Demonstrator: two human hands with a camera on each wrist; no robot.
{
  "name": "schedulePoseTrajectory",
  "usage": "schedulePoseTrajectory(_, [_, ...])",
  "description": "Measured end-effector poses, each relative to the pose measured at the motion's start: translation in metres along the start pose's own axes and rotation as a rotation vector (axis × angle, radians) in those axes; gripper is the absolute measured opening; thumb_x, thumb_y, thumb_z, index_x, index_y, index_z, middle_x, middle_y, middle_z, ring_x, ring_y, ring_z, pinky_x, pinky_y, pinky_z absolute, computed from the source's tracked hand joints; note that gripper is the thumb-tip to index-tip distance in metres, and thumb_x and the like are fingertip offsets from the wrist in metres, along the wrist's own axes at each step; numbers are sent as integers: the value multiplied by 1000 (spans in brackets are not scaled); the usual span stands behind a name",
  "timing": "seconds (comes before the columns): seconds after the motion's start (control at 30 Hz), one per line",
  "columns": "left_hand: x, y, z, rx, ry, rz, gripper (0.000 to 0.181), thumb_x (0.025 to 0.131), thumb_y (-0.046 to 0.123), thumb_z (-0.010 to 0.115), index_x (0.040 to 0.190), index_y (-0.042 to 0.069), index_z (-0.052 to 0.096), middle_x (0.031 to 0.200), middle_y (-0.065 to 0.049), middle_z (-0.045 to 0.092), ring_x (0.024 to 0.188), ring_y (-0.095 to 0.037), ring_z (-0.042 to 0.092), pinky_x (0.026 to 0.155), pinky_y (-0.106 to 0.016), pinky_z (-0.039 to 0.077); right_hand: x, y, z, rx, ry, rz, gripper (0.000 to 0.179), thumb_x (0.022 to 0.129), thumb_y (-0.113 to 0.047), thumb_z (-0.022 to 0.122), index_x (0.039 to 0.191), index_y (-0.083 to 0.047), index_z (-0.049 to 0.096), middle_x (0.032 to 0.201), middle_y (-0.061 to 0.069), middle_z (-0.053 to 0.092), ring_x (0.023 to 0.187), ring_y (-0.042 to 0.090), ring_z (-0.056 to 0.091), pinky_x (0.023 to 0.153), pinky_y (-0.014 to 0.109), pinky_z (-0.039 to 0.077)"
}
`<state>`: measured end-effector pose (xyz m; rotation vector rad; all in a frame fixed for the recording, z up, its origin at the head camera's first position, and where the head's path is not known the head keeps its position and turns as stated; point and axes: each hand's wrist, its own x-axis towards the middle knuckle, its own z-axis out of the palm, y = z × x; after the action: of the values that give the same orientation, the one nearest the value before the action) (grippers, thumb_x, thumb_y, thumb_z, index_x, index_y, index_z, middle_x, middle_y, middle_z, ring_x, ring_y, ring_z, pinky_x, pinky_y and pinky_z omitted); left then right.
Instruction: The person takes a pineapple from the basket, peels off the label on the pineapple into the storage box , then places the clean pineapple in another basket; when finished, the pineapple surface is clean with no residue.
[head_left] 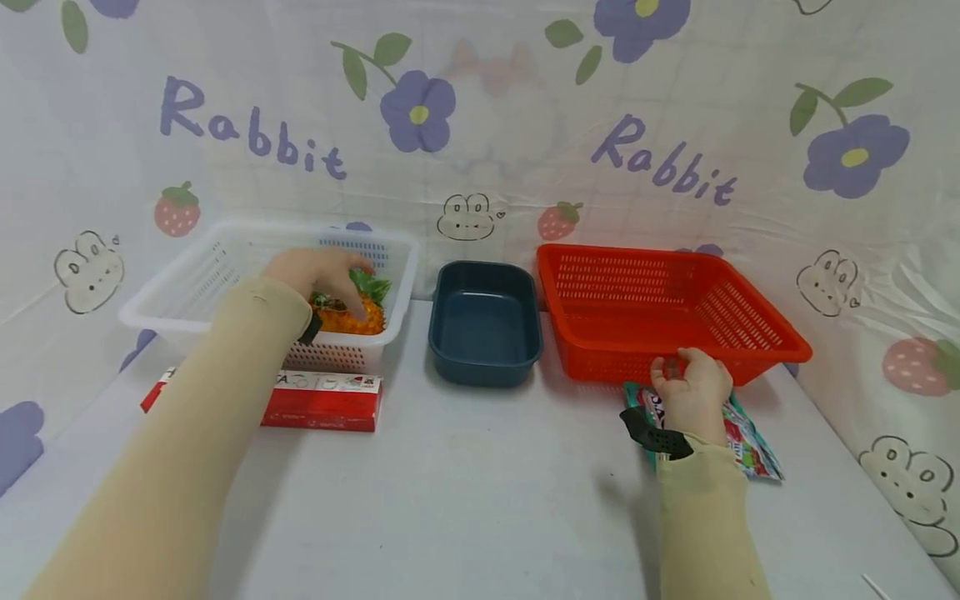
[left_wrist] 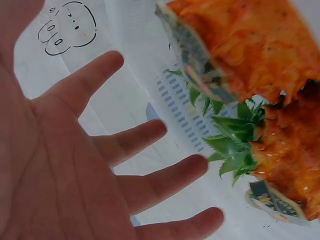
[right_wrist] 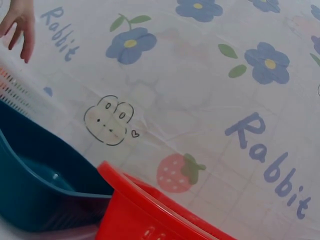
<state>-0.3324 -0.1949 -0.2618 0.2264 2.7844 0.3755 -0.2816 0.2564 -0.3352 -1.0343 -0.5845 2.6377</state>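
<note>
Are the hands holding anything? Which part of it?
Nothing seems held: the left hand spreads open over the white basket; the right hand, near the red basket, looks empty.

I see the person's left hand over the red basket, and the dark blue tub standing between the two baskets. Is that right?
Not quite: the left hand is over the white basket, not the red basket, as the head view shows. The dark blue tub does stand between the two baskets.
</note>
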Motion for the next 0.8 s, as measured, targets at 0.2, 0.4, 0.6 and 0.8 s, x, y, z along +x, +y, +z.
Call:
schedulePoseTrajectory(0.2, [6,7,-8,14,-82,-60,74,73,35,73,138,22,40,146,-18,30,123,-37,31,97,-58,34,0,-1,0,-7,7,0,71,87,3,55,129,-46,26,122,-14,25,98,14,38,83,25,42])
schedulePoseTrajectory(0.4, [13,10,-8,43,-101,-98,69,73,36,73,135,23,44,145,-17,31,121,-37,33,95,-57,36,0,-2,-1,0,21,-2,62,87,3,56,125,-41,32,118,-12,27,97,15,38,80,25,43])
schedulePoseTrajectory(0.6, [18,10,-4,-35,-102,-164,67,70,33,76,131,23,50,141,-17,34,117,-37,32,90,-54,41,1,-1,0,5,14,-18,66,86,3,56,128,-41,31,118,-12,27,92,15,39,77,26,43])
schedulePoseTrajectory(0.8, [21,12,-4,-92,-111,-209,70,68,28,78,132,22,49,141,-17,33,117,-35,31,91,-53,42,1,-1,2,18,23,-33,47,84,4,58,109,-29,36,109,-8,32,95,15,39,81,26,43])
